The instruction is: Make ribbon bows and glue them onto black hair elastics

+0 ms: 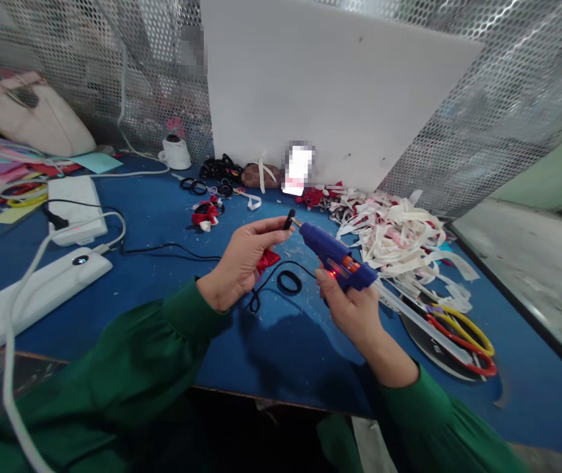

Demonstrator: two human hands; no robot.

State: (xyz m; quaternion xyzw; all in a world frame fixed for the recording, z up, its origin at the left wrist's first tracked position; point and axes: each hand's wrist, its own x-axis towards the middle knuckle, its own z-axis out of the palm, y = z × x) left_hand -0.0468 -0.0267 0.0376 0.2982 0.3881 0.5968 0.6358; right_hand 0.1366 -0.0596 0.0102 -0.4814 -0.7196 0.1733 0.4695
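My right hand is wrapped round the handle of a blue glue gun, whose small light glows red. A clear glue stick runs out of its back end. The nozzle points left at a black hair tie, pinched between the thumb and fingers of my left hand; whether they touch I cannot tell. Some red fabric shows under my left palm, mostly hidden by the hand. Below and between my hands, another black hair tie lies on the blue table.
White ribbon scraps heap up at the right, near scissors with red and yellow handles. A red bow hair tie lies further back. At the left are a power bank, a white power strip and cables. A lit phone leans against a white board.
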